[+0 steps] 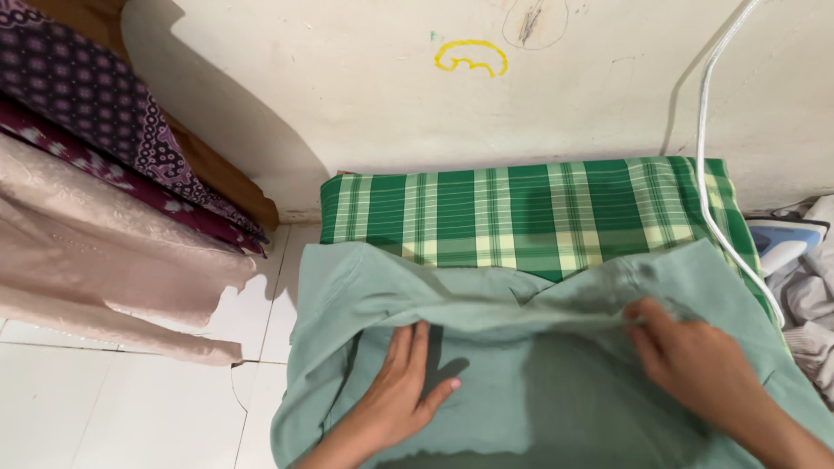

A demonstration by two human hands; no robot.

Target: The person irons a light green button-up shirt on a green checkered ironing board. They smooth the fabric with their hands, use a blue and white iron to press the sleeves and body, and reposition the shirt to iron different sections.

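Observation:
A pale green garment (556, 382) lies spread over a green and cream checked cloth (521, 213) that pads the floor against the wall. My left hand (395, 386) rests flat on the garment, fingers together and pointing up, just under a raised fold. My right hand (691, 356) pinches the upper layer of the same garment at the right and lifts it slightly, so the fabric puckers between both hands.
A white cord (708, 165) runs down the wall to a blue and white iron (782, 243) at the right edge, beside crumpled pale fabric (812, 304). At left, beige (104, 252) and purple patterned (87, 104) cloths hang over white floor tiles (122, 408).

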